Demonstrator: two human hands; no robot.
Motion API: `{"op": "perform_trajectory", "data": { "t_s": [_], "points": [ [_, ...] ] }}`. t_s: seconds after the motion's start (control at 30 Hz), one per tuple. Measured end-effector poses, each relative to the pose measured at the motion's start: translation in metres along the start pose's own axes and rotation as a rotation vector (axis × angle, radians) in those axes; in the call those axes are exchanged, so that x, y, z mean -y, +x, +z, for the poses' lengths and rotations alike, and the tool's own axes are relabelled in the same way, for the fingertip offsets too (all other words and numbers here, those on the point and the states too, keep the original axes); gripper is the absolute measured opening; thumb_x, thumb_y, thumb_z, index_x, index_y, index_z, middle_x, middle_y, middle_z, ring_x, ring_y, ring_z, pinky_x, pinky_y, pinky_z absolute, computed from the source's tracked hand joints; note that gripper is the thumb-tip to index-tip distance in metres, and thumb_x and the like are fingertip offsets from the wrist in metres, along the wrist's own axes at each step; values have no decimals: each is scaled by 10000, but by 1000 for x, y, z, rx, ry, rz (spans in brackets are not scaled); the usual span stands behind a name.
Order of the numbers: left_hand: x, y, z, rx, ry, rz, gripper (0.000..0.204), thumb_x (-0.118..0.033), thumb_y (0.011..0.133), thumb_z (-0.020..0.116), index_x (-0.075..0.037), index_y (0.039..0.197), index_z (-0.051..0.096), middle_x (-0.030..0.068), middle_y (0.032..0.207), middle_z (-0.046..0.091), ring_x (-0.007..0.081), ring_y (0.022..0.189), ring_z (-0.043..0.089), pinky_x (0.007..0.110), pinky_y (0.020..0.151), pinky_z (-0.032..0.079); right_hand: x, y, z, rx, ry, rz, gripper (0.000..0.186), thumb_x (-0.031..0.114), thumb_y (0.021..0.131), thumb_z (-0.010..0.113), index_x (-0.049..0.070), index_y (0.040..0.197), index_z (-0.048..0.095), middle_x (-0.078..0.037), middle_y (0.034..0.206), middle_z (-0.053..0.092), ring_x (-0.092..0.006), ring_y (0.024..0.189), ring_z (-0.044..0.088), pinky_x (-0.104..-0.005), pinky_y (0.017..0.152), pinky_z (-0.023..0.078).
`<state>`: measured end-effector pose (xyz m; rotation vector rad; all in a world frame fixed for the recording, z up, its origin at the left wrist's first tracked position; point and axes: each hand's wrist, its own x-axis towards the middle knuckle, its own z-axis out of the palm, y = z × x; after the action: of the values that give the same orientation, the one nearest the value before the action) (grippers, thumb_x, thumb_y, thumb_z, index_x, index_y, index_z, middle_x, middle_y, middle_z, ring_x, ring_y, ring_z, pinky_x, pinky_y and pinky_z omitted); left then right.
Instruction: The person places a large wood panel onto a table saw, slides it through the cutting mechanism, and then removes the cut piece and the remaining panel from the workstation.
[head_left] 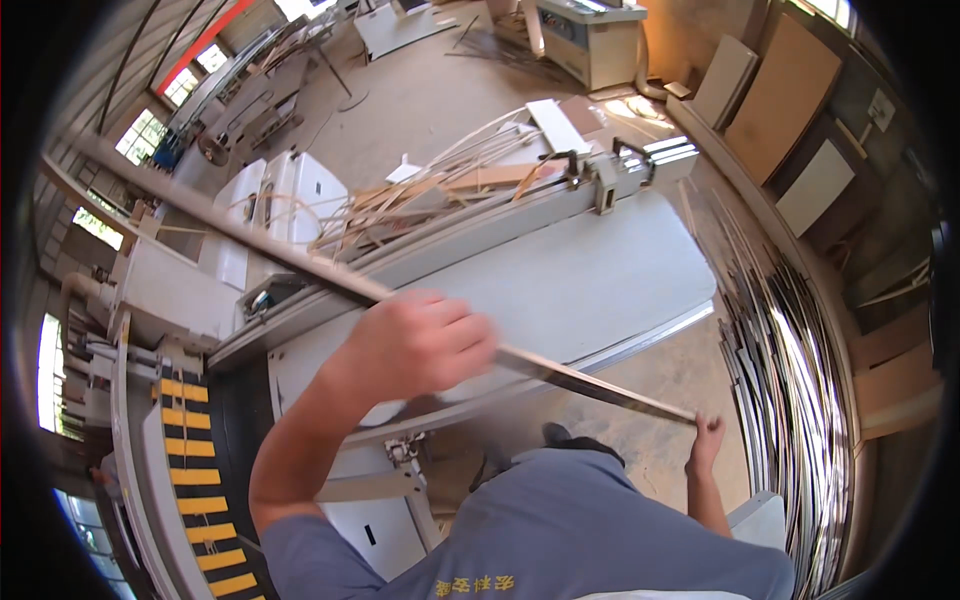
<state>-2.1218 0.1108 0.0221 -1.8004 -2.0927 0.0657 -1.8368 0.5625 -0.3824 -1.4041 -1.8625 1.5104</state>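
A long narrow strip [567, 381], pale on top with a dark side, runs diagonally from the upper left to the lower right, over a machine with a pale table [610, 260]. My left hand [420, 340], slightly blurred, is closed around the middle of the strip, above the table's near edge. My right hand [707, 438] grips its lower end at the right, beyond the table's edge over the floor. The strip's far end is blurred.
A fence rail [470, 228] backs the table, with offcuts [430, 200] behind. Yellow-black striping [190, 445] lies at left. Long thin strips [790, 420] lie along the right floor; boards [780, 100] lean on the wall. Another machine [590, 55] stands at the back.
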Motion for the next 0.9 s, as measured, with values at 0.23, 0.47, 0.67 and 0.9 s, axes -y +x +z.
{"op": "perform_trajectory", "data": {
  "t_s": [0.23,0.47,0.67,0.9],
  "points": [
    [51,164,56,-259,95,-5,785,-314,753,840,-210,1444,482,45,1473,481,270,1383,423,478,1184,327,43,-28,14,-172,896,375,775,425,1031,535,81,1618,165,-99,1701,144,-350,1522,260,-584,1168,335],
    [-22,66,79,-215,-262,-298,576,-199,784,797,-159,1332,625,75,1447,543,297,1407,446,514,1217,301,456,201,268,190,783,-788,772,404,1049,523,57,1639,168,-188,1712,124,-377,1576,135,-512,1268,123],
    [-163,-214,113,-52,-160,-1283,518,-172,771,811,-73,1256,662,130,1341,615,351,1310,518,493,1129,388,538,135,433,53,196,-1170,661,304,947,655,-88,1428,431,-286,1465,446,-436,1388,415,-490,1191,313],
    [-518,-412,110,-20,39,-2311,523,-68,856,705,-4,1358,571,215,1407,546,414,1330,488,494,1121,399,344,-84,496,614,40,-1403,667,105,825,759,65,1426,470,-278,1504,420,-497,1375,411,-529,1156,368]
  ]
}}
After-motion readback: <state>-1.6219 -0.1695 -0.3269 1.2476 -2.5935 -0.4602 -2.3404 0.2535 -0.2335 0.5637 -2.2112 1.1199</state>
